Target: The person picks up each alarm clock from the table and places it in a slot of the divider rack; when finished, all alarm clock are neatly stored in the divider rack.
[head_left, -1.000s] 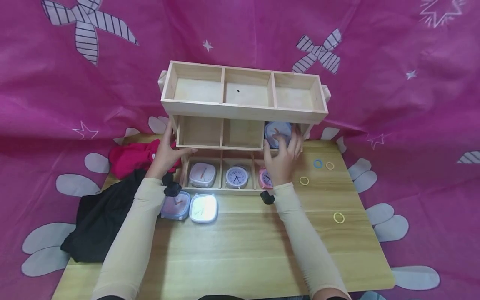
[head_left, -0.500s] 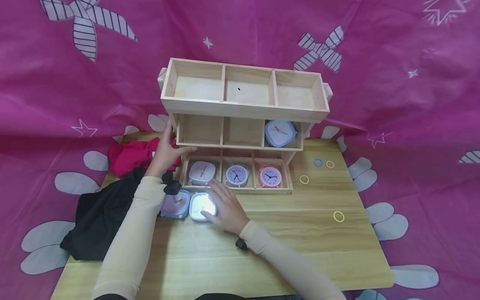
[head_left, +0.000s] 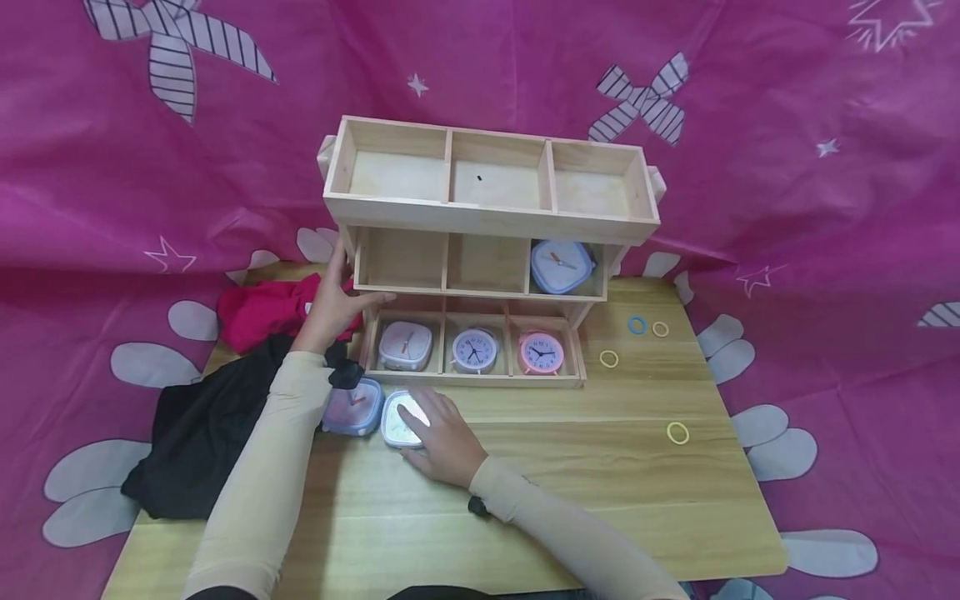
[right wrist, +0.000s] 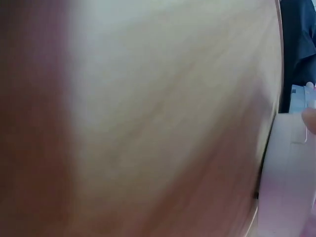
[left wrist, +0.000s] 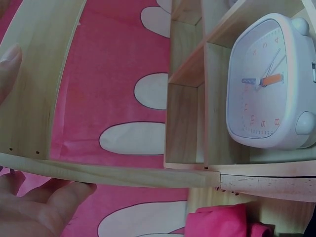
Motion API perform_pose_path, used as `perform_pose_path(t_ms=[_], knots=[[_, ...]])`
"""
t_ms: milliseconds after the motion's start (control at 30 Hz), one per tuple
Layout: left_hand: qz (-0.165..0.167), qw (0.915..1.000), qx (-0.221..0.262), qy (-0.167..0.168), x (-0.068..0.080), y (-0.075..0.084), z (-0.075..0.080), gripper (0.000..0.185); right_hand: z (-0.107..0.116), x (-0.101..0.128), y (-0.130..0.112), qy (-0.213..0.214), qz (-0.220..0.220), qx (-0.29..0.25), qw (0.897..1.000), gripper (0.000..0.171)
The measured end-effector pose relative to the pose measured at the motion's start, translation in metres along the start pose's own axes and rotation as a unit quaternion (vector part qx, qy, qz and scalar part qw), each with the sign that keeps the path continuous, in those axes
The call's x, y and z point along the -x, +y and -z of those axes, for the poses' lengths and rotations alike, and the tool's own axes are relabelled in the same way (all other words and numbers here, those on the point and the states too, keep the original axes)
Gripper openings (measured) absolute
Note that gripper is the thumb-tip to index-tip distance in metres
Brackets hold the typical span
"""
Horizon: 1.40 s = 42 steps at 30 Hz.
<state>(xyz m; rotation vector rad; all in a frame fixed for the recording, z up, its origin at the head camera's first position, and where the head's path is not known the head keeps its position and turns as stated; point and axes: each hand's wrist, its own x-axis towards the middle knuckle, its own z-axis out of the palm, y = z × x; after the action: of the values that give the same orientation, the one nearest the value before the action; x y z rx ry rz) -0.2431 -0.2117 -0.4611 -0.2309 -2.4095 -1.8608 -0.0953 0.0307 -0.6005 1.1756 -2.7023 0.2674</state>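
My left hand (head_left: 327, 310) grips the left side of a tiered wooden organizer (head_left: 487, 217), thumb on the middle tray's front; in the left wrist view, its fingers (left wrist: 69, 200) curl round the side board. My right hand (head_left: 448, 443) holds a white square alarm clock (head_left: 394, 423) on the table, fingers and thumb at its edges and partly covering its face. Left of it lies a bluish-purple alarm clock (head_left: 351, 407). The bottom tray holds a white square clock (head_left: 405, 346), a round lavender clock (head_left: 474, 350) and a round pink clock (head_left: 542, 353), one per compartment.
A blue square clock (head_left: 561, 267) sits tilted in the middle tray's right compartment. Black cloth (head_left: 206, 442) and red cloth (head_left: 258, 317) lie at the left. Several small rings, including a blue ring (head_left: 637, 325), lie on the wooden table (head_left: 600, 467) at the right.
My right hand has left the blue clock in the middle tray, come down to the front left, and taken hold of the white clock. The left hand keeps its place.
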Motion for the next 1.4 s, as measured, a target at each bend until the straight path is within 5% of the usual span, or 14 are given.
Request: perform_pose_path(t_ms=[167,500,667,767,900,1133,1267,1400], knots=[[0.002,1.0000,0.000,0.002,0.001,0.000,0.001,0.121,0.004,0.002,0.002,0.029,-0.012,-0.042,0.999,0.061],[-0.001,1.0000,0.001,0.002,0.002,-0.001,0.002,0.121,0.029,0.000,0.006,-0.074,-0.029,-0.105,0.991,0.080],[-0.005,0.9999,0.009,0.000,0.001,-0.001,0.003,0.122,0.036,0.000,0.009,-0.077,-0.064,-0.143,0.985,0.085],[-0.002,0.9999,0.014,0.001,0.001,0.000,0.002,0.123,0.052,-0.001,0.011,-0.031,-0.089,-0.173,0.980,0.082],[0.002,0.9999,0.014,0.004,0.001,0.000,0.003,0.122,0.094,-0.010,0.018,0.100,-0.098,-0.214,0.967,0.080],[0.009,0.9999,0.009,0.004,0.002,0.000,0.004,0.119,0.163,-0.043,0.054,0.354,-0.094,-0.231,0.901,0.068],[0.002,0.9999,0.012,0.003,0.002,0.000,0.003,0.118,0.180,-0.064,0.078,0.413,-0.128,-0.221,0.874,0.062],[0.002,0.9998,0.019,0.002,0.002,0.000,0.001,0.120,0.176,-0.075,0.093,0.415,-0.156,-0.206,0.873,0.057]])
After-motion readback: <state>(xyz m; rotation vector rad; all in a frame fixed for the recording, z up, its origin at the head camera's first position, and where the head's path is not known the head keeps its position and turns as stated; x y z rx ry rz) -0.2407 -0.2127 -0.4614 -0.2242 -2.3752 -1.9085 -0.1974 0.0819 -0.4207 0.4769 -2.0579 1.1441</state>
